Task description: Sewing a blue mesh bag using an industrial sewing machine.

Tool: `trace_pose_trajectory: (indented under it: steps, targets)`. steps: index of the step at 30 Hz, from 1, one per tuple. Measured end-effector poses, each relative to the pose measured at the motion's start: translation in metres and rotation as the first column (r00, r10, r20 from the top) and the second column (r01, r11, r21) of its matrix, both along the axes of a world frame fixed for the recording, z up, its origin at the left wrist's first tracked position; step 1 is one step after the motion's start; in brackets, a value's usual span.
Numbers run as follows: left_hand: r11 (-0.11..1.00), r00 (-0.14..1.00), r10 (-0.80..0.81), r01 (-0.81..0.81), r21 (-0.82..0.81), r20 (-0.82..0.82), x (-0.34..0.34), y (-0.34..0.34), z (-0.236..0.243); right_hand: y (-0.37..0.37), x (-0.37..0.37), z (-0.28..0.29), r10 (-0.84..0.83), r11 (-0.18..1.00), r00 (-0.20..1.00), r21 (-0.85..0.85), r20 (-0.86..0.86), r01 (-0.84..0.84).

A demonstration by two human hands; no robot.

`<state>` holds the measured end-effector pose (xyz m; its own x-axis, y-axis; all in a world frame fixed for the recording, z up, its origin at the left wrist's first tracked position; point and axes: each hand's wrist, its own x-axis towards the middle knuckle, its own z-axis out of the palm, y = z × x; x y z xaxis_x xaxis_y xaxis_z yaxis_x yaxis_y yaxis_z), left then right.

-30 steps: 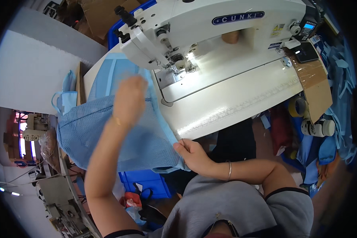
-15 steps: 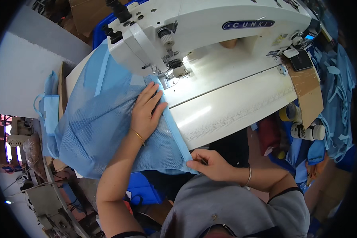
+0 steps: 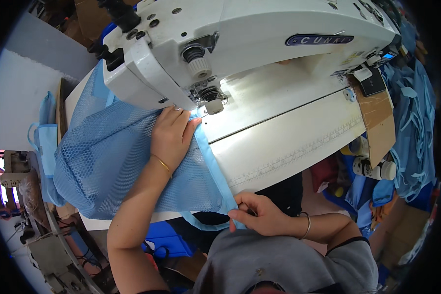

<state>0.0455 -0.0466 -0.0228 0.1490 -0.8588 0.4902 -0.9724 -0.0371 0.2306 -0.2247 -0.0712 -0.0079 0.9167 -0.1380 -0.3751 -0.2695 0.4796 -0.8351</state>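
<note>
Blue mesh fabric (image 3: 127,147) with a light blue fabric band (image 3: 213,164) along its right edge lies on the bed of a white sewing machine (image 3: 250,29). My left hand (image 3: 171,134) rests flat on the mesh beside the band, close to the presser foot. Its fingers lie side by side with the thumb apart; the machine head partly hides the fingertips. At the near end of the band, my right hand (image 3: 259,214) pinches the edge between thumb and bent fingers. The band runs fairly straight between the two hands, its far end under the needle area.
A piece of cardboard (image 3: 377,122) stands at the table's right end with a dark box (image 3: 372,83) by it. Light blue fabric strips (image 3: 411,137) hang at far right, near a white bottle (image 3: 372,169). More blue fabric (image 3: 47,142) hangs at left.
My left hand has shifted slightly left and its fingers have drawn together. The fabric lies lower and more bunched at left, and a loop of band shows near my right hand. The whole view has shifted.
</note>
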Motion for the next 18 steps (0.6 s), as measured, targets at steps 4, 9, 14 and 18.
trace_pose_trajectory:
  steps: [4,9,14,18]
  targets:
    - [0.999,0.993,-0.037,0.041,-0.034,0.113,-0.001,-0.001,-0.002,-0.001,-0.002,-0.003,0.018,1.0,1.0,0.001,0.013,-0.018]
    - [0.993,0.995,-0.052,0.06,-0.105,0.083,-0.001,-0.002,-0.003,-0.002,0.001,0.004,-0.076,0.994,0.997,0.073,-0.005,0.076]
    - [0.997,0.994,-0.074,0.073,0.023,0.076,-0.004,0.004,0.007,-0.006,0.0,0.001,-0.056,0.995,0.997,0.073,-0.053,0.06]
    - [0.997,0.996,-0.075,0.074,0.035,0.048,-0.006,0.008,0.006,-0.007,0.0,0.002,-0.003,1.0,0.995,0.011,-0.097,0.004]
